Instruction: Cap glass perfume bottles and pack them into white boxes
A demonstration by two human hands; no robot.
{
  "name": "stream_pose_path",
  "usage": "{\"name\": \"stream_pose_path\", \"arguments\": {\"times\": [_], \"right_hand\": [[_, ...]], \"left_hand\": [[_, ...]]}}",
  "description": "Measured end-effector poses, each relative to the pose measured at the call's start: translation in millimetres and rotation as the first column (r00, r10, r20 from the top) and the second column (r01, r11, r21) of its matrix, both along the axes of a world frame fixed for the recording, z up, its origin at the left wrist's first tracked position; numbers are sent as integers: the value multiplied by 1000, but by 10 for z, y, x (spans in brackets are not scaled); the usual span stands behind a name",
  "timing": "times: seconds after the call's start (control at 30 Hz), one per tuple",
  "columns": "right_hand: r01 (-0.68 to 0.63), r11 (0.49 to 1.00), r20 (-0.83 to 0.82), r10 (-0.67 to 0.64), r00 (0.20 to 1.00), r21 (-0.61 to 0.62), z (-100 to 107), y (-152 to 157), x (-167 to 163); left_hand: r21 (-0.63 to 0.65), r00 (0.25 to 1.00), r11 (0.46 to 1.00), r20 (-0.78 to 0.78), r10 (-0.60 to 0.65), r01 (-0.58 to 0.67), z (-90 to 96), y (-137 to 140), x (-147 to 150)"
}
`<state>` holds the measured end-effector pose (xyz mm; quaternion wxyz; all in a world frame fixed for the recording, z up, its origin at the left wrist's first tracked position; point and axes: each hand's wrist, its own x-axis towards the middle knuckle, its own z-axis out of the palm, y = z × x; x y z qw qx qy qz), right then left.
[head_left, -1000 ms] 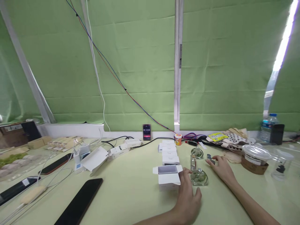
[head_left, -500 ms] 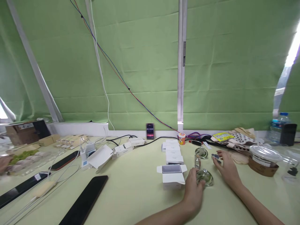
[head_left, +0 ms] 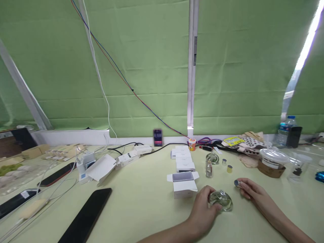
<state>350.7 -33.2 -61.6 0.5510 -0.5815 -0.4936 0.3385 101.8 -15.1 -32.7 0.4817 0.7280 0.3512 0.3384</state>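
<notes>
- Held a rounded glass bottle [head_left: 220, 201] in the left grip [head_left: 204, 209], pinching the bottle's left side with the thumb in front and the fingers behind.
- Could not tell whether lifted clear of, or resting on, the pale tabletop [head_left: 141, 199].
- Pinched a small silver cap [head_left: 237, 183] between thumb and fingertips in the right grip [head_left: 248, 189], near the glass bottle's upper right but apart from it.
- Stood farther back, just beyond the hands: a slim bottle [head_left: 208, 169] and, close behind it, a second rounded bottle [head_left: 212, 158].
- Sat to the right of those two, unheld and apart from each other: another silver cap [head_left: 224, 162] and a yellowish cap [head_left: 229, 169].
- Lay open to the left of the left grip: a white box [head_left: 185, 190] with flaps spread outward.
- Ran back from there in a line: several white cartons [head_left: 184, 160], with an orange tub [head_left: 192, 145] near the far end.
- Stood upright by the far edge: a phone [head_left: 158, 137] with a lit screen.
- Lay flat on the left: a large black device [head_left: 86, 216].
- Stood together on the right: a lidded bowl [head_left: 272, 172] in a brown sleeve and a clear cup [head_left: 298, 168].
</notes>
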Motion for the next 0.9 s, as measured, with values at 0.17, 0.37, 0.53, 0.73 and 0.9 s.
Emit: {"name": "stream_pose_path", "arguments": {"times": [0.17,0.37,0.53,0.73,0.9], "right_hand": [[-24,1000,388,21,921,5,61,4,-40],[-173,983,630,97,770,60,128,-74,-204],[-17,993,620,-58,783,115,95,-63,-110],[43,981,721,-167,673,188,-41,12,28],[38,954,740,-257,622,299,-30,-57,-66]], "left_hand": [[0,1000,1000,-10,17,-17,7,13,21],[24,1000,1000,13,10,-10,-30,33,28],[22,1000,1000,17,22,-23,-44,36,36],[-10,999,999,26,39,-39,-23,34,43],[-43,994,994,38,102,-100,33,27,45]]}}
